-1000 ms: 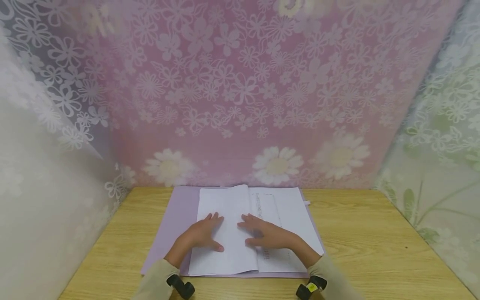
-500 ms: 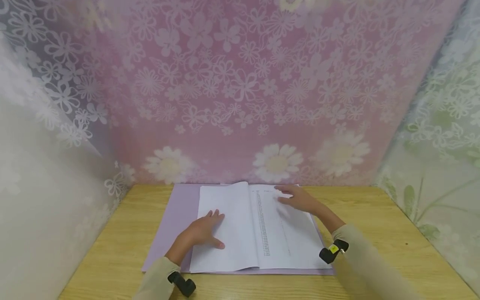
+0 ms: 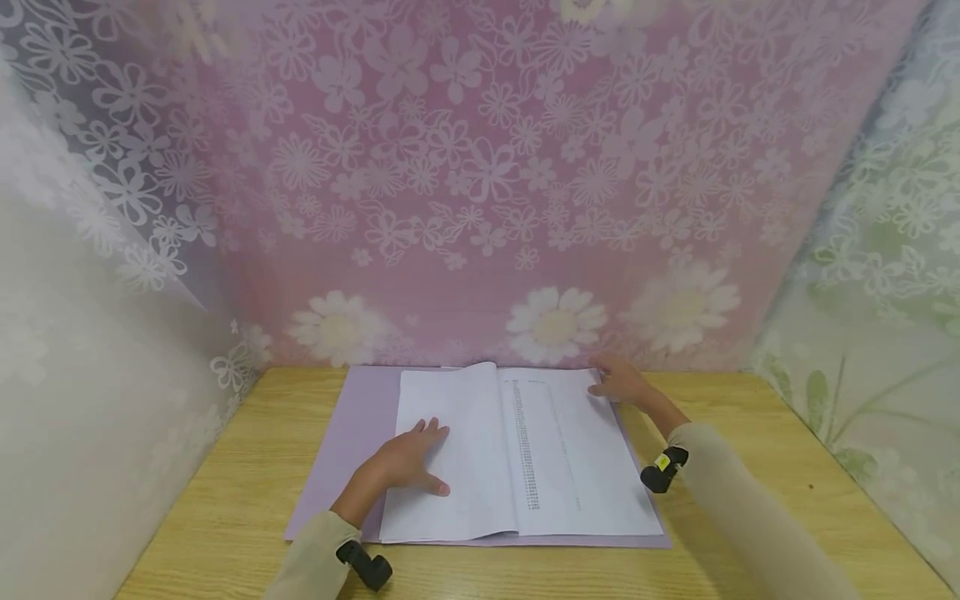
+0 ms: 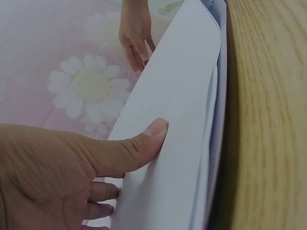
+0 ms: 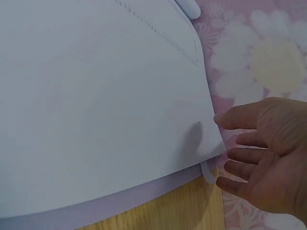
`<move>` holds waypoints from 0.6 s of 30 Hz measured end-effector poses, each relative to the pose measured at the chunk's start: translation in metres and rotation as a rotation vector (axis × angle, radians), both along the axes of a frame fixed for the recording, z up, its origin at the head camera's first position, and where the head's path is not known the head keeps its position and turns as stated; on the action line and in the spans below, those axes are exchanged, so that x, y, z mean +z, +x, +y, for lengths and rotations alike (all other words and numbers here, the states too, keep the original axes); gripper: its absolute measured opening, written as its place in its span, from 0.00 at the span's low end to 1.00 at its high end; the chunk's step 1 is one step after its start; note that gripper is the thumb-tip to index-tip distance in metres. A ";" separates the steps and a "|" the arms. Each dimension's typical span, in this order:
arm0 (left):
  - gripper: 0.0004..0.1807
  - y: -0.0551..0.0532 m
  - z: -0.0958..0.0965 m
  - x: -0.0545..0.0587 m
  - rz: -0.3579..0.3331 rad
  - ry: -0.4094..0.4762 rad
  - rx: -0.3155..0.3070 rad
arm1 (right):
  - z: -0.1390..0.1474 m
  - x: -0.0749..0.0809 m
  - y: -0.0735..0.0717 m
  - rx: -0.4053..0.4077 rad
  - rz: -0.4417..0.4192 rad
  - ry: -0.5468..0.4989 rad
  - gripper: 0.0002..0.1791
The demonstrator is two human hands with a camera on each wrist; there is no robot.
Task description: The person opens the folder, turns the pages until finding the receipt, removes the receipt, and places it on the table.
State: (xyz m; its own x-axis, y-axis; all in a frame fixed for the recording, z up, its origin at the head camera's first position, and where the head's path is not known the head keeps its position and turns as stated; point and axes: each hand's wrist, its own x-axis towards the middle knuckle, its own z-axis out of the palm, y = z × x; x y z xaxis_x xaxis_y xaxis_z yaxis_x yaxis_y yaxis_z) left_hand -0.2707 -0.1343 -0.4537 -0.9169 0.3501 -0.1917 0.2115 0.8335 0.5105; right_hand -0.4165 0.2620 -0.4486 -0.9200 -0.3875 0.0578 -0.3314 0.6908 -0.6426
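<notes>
A stapled-looking stack of white sheets lies opened on a lilac folder [image 3: 360,417]. My left hand [image 3: 405,460] rests on the blank left page [image 3: 472,467] with fingers spread, and its thumb lies flat on the paper in the left wrist view. The right page [image 3: 600,475] carries a narrow column of print. At that page's far right corner is my right hand [image 5: 273,153]; its thumb tip meets the paper's edge, while the other fingers extend loosely past the corner. A small white strip [image 5: 207,172] sticks out from the folder beside those fingers.
The folder lies on a wood-grain table [image 3: 735,475], its far edge close to a pink flowered backdrop [image 3: 450,208]. Pale flowered panels [image 3: 892,333] stand on the left and right. Black wrist cameras [image 3: 365,567] sit over both beige sleeves.
My right hand has lifted off the middle of the pages and moved right and away to the far right corner, uncovering the printed column. My left hand stays in place.
</notes>
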 end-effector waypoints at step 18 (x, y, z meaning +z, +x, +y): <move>0.53 -0.002 -0.001 -0.005 0.002 -0.016 0.018 | 0.006 -0.013 -0.009 -0.030 0.074 -0.023 0.27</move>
